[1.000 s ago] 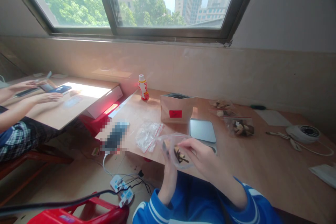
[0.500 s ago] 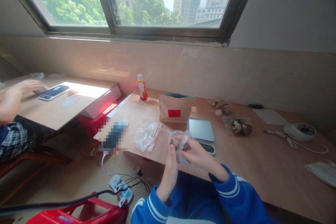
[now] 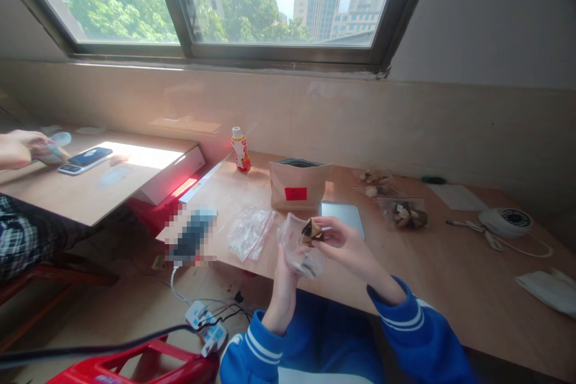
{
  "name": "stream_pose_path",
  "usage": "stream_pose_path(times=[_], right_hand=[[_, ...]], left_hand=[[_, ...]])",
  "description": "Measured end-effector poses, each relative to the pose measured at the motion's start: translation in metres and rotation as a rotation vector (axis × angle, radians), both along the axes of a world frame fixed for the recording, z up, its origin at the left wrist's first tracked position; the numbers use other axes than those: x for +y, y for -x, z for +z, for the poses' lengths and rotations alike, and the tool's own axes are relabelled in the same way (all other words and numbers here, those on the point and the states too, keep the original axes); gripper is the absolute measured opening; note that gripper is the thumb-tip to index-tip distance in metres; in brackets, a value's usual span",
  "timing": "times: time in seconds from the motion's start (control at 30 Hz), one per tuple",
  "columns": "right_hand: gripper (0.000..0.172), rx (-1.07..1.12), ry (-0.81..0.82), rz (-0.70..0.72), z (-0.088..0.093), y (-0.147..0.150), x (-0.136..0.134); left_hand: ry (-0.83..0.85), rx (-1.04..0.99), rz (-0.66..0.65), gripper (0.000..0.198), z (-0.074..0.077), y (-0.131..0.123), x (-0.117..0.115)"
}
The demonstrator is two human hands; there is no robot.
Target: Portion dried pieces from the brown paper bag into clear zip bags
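My left hand (image 3: 284,282) grips a clear plastic bag (image 3: 294,252) from the left side, its mouth facing up. Something dark lies in the bottom of the bag. Between the fingers of my right hand (image 3: 337,239) are brown and black dried pieces (image 3: 311,232), perhaps dried mushroom, held at the bag's mouth. Behind my right hand lies a kitchen scale (image 3: 348,216), partly covered by that hand. A kraft pouch (image 3: 294,183) with a red label stands open just beyond. Left of the bag is a pile of empty zip bags (image 3: 249,231).
Filled zip bags (image 3: 405,214) of dried pieces lie at the back right, near a white dome camera (image 3: 506,222) with its cable. A drink bottle (image 3: 241,150) and a blurred-out phone-like object (image 3: 193,234) are leftward. Another person's hand (image 3: 20,147) works at the left table.
My right hand has come out of the plastic bag and up, now with dried pieces in its fingers. The other person's hand has moved left, holding a clear thing.
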State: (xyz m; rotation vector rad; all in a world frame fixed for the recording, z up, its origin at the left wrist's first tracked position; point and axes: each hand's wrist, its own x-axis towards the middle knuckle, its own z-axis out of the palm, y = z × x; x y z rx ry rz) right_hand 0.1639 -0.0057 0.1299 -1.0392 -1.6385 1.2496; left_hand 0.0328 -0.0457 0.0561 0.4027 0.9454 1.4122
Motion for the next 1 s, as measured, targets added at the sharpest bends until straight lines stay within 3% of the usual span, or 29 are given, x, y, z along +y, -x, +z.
stream_pose_path(times=[0.17, 0.27, 0.37, 0.57, 0.7, 1.0], right_hand=[[0.045, 0.151, -0.163, -0.129, 0.04, 0.0, 0.033], [0.048, 0.209, -0.329, -0.192, 0.071, 0.007, 0.068], [0.046, 0.158, -0.462, -0.171, 0.084, 0.017, 0.105], [0.035, -0.049, -0.577, -0.054, 0.057, 0.029, 0.142], [0.036, -0.111, -0.599, -0.015, 0.043, 0.029, 0.144], [0.042, -0.517, -0.853, 0.025, 0.038, 0.031, 0.139]], left_hand=[[0.07, -0.056, -0.028, 0.083, 0.012, 0.002, -0.007], [0.07, -0.053, -0.003, 0.082, 0.016, 0.001, -0.01], [0.056, -0.07, 0.008, 0.078, 0.016, 0.001, -0.012], [0.025, -0.152, 0.035, 0.069, 0.015, 0.005, -0.012], [0.026, -0.173, 0.05, 0.07, 0.014, 0.007, -0.012], [0.005, -0.14, 0.033, 0.067, 0.013, 0.012, -0.012]])
